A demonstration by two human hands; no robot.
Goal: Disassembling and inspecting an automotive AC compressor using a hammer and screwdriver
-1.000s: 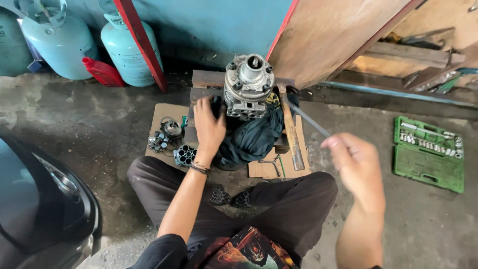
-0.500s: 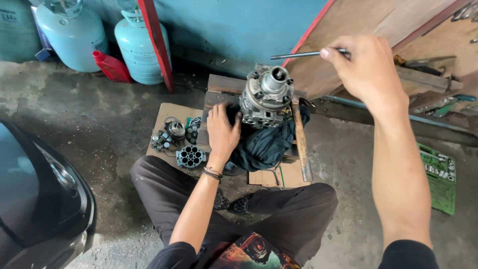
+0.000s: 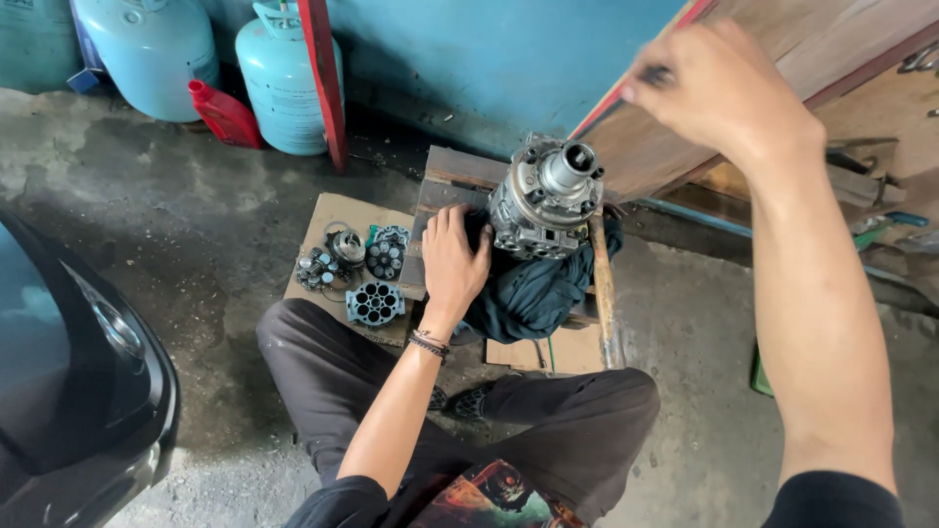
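A grey metal compressor body [image 3: 543,200] stands upright on a dark teal cloth [image 3: 533,293] laid over a wooden block [image 3: 460,171]. My left hand [image 3: 453,259] presses flat on the cloth against the compressor's left side. High in the air, up and to the right of the compressor, my right hand [image 3: 724,98] is closed around a thin dark tool [image 3: 657,74]. The tool is blurred and mostly hidden by the fingers. I sit cross-legged on the concrete floor behind the block.
Several round metal parts [image 3: 375,303] lie on cardboard [image 3: 337,210] to the left. A wooden handle [image 3: 603,293] lies right of the cloth. Two pale blue gas cylinders [image 3: 284,78], a red bottle [image 3: 225,112], a leaning wooden board [image 3: 812,39], a green case edge [image 3: 758,372] and a dark car [image 3: 68,372] surround me.
My right hand has swung up with the thin tool from low right to high above the compressor's right side. My left hand stayed by the compressor.
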